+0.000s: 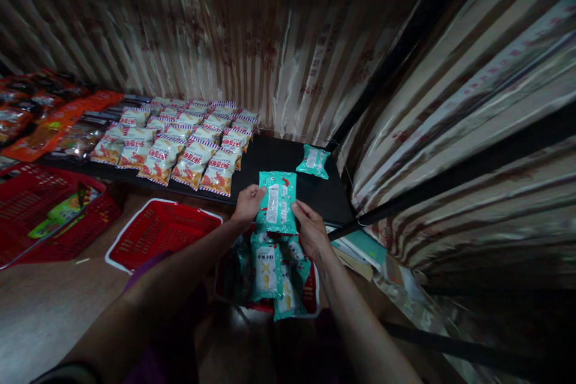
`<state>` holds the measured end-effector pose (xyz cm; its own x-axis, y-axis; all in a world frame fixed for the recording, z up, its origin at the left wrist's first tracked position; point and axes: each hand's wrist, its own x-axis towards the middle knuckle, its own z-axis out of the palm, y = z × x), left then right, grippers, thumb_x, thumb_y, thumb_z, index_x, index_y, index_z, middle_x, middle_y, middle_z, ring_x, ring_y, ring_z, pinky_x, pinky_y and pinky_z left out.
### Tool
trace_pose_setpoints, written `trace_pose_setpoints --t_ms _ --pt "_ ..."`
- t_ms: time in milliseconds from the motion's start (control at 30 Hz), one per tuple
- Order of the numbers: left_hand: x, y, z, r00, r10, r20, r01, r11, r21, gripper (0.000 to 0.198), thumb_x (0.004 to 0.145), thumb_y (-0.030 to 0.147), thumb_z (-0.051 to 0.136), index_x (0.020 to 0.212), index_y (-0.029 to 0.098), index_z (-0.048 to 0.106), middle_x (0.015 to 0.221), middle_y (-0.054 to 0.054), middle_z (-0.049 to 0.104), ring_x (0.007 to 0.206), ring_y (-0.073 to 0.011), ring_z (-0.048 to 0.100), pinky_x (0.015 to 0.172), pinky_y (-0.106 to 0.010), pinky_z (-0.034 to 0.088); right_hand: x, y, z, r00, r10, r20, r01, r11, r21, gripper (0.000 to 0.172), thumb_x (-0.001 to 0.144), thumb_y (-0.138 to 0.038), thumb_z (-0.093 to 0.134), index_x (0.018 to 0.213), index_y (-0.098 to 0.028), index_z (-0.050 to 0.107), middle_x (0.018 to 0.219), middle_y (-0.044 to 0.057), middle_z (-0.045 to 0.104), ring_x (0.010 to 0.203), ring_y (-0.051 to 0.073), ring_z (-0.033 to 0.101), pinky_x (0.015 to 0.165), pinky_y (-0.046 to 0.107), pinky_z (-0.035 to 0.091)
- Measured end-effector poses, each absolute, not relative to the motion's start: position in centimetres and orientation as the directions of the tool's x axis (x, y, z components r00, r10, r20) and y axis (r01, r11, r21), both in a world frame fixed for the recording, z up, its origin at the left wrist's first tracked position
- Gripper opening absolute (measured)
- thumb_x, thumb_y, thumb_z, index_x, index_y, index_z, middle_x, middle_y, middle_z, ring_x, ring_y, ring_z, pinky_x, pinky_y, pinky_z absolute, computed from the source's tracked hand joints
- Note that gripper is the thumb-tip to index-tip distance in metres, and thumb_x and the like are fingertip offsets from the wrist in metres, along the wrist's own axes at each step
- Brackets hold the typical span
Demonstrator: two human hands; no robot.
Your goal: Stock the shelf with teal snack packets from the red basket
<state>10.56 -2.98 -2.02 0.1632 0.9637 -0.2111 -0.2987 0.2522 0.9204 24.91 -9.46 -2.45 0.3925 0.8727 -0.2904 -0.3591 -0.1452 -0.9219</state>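
Both hands hold one teal snack packet (pixel 278 201) over the front of a black shelf (pixel 270 159). My left hand (pixel 246 204) grips its left edge, and my right hand (pixel 309 229) grips its right edge. Below the hands a red basket (pixel 312 294) holds several more teal packets (pixel 266 270). Another teal packet (pixel 313 161) lies alone on the shelf, further back and to the right.
Rows of white, orange and blue snack bags (pixel 189 141) fill the shelf's left part. Orange packets (pixel 49 126) lie further left. An upturned red basket (pixel 157 231) and another red basket (pixel 42 210) sit on the floor. Striped curtains hang behind and to the right.
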Motion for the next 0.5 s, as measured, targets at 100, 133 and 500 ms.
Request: trace_pose_setpoints --t_ms 100,133,500 --pt "10.42 -2.67 -2.42 0.142 0.976 -0.163 -0.305 0.2 0.931 0.041 0.061 0.052 0.07 0.062 0.016 0.052 0.053 0.007 0.05 0.047 -0.0051 0.042 0.046 -0.017 0.033 24.5 -9.57 -2.32 0.368 0.883 -0.291 -0.372 -0.147 -0.916 0.045 0.053 -0.038 0.082 0.092 -0.019 0.071 0.084 0.002 0.075 0.074 0.019 0.069 0.074 0.032 0.055" --pt "10.38 -2.57 -2.56 0.142 0.978 -0.156 -0.304 0.193 0.933 0.04 0.062 0.052 0.07 0.062 0.016 0.052 0.053 0.007 0.049 0.047 -0.005 0.041 0.046 -0.017 0.033 24.43 -9.56 -2.31 0.367 0.884 -0.292 -0.377 -0.145 -0.915 0.044 0.053 -0.037 0.082 0.092 -0.019 0.071 0.082 0.002 0.075 0.072 0.019 0.069 0.073 0.032 0.055" --pt "10.62 -3.29 -2.48 0.448 0.872 -0.198 -0.352 0.375 0.858 0.049 0.057 0.035 0.079 0.096 0.014 0.059 0.084 -0.006 0.07 0.072 -0.0172 0.064 0.069 -0.03 0.05 25.07 -9.16 -2.63 0.479 0.826 -0.298 -0.372 -0.117 -0.921 0.048 0.049 -0.037 0.083 0.091 -0.018 0.07 0.077 0.002 0.075 0.064 0.018 0.067 0.065 0.032 0.056"
